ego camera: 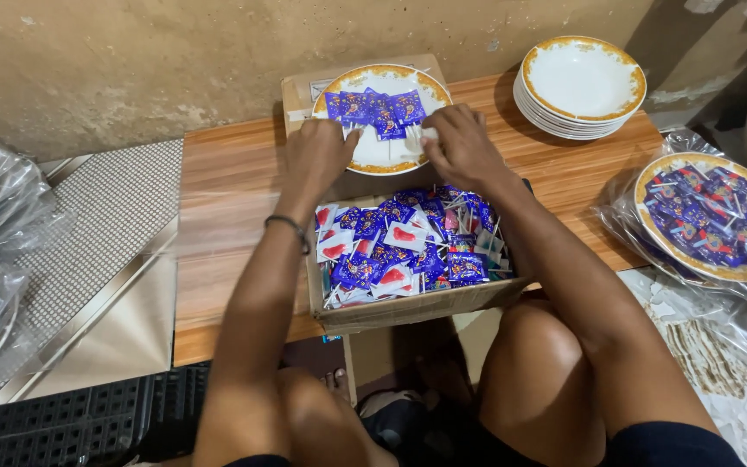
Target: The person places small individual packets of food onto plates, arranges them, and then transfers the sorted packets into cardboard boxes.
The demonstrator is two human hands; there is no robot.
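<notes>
Both hands are observed over a gold-rimmed plate set on the wooden counter. The left hand is curled, its grip pressed onto the blue wrapped lollipops at the plate's near-left edge. The right hand has its grip pinched on a lollipop stick beside them. Directly below both grips, an open cardboard box of blue and white lollipops is noted. A stack of empty plates is seen well to the right of the right grip.

Both hands on blue packets in gold-rimmed plate
</notes>
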